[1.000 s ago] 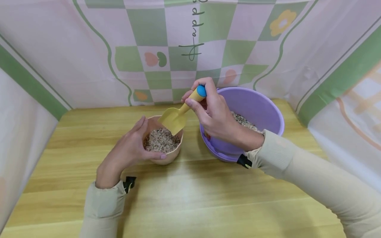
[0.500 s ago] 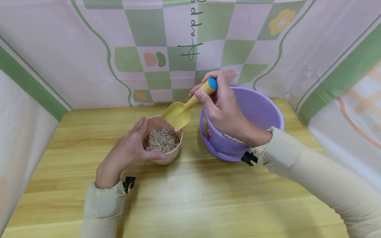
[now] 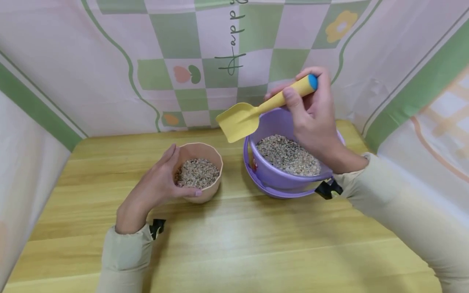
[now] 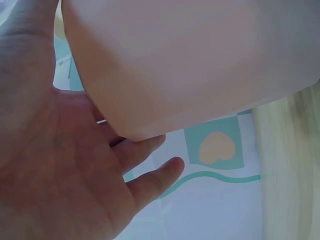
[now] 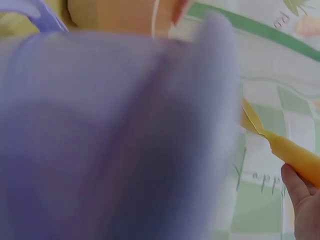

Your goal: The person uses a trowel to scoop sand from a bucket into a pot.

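Note:
My left hand (image 3: 154,179) holds a peach-coloured faceted bowl (image 3: 208,196) by its left side, thumb along the near rim and fingers at the far side. Coarse speckled grit (image 3: 198,173) lies in the bowl. In the left wrist view the bowl's wall (image 4: 190,65) fills the upper part, with fingers against it. My right hand (image 3: 316,126) grips a yellow toy shovel (image 3: 239,122) by its blue-tipped handle. The shovel's blade is raised, bare of grit, and points left between the bowl and a purple bucket (image 3: 272,124). More grit (image 3: 287,156) lies in the bucket.
Both containers stand on a wood-grain table (image 3: 227,244), the bucket to the right of the bowl. A patterned cloth (image 3: 216,97) rises behind the table's back edge. The bucket's handle (image 3: 261,185) hangs down at its near left. Blurred purple bucket wall (image 5: 100,135) dominates the right wrist view.
My right hand has moved right and up with the shovel, from over the bowl to over the bucket, uncovering the grit in the bucket. My left hand stays on the bowl.

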The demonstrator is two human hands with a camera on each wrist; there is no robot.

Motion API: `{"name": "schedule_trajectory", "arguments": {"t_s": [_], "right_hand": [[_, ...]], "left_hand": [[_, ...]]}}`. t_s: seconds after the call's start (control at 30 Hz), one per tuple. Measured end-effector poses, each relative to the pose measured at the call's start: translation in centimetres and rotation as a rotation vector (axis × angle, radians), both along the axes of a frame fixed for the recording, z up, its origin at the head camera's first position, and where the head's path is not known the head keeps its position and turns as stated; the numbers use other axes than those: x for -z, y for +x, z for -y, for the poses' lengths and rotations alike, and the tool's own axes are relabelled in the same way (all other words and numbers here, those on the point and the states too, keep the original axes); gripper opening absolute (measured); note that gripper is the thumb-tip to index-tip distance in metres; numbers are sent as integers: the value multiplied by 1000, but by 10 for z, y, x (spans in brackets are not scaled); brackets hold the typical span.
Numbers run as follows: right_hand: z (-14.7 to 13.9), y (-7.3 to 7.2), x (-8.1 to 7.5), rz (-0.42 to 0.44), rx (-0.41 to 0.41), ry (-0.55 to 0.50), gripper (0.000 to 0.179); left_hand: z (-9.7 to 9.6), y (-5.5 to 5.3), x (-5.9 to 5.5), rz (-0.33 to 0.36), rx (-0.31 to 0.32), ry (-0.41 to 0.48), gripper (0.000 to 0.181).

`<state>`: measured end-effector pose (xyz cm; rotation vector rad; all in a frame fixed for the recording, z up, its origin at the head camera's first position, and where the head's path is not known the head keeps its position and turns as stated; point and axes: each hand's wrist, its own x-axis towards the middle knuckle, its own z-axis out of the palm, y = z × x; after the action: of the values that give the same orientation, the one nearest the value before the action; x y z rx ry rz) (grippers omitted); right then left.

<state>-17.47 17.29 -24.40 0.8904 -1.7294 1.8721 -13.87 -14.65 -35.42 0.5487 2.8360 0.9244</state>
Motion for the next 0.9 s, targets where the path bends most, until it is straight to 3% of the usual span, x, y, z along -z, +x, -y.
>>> {"name": "schedule_trajectory", "arguments": {"t_s": [0.23,0.4,0.6,0.83,0.9], "right_hand": [[-28,1,-9,-4,61,-32,13],[-45,1,-9,-15,126,-39,15],[-64,1,-6,-14,137,-94,16],[-81,3,-2,-11,151,-118,16],[-85,3,0,-10,148,-123,15]], "left_hand": [[0,1,-3,10,11,-29,130],[-2,3,-5,8,19,-42,127],[-5,5,-10,1,41,-70,123],[-16,3,-22,-105,76,-36,104],[-21,2,-25,-116,81,-30,105]]}}
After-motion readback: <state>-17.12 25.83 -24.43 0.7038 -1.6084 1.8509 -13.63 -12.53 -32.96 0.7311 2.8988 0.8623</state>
